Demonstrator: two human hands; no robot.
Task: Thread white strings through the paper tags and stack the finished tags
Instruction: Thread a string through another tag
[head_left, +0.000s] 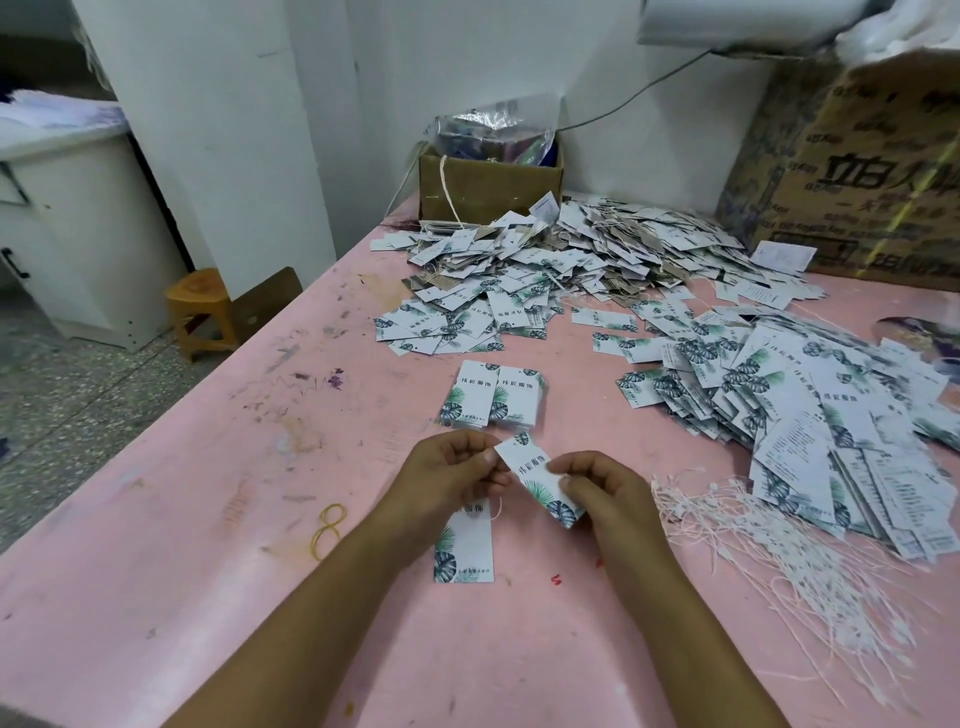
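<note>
Gripping tilted tag (535, 480) above desk (208, 519): top corner clamped in left hand (449, 480) fingers (484, 460), lower end in right hand (605, 491) fingers (571, 487); possibly pinching string (497, 505).

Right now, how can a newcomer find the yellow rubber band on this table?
On the pink table, look left of the person's left hand. There lies the rubber band, alone. It is the only yellow loop, twisted like a figure eight.

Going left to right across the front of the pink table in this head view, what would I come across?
From the left: yellow rubber bands → left hand → paper tag pinched between both hands → right hand → bundle of white strings.
</note>
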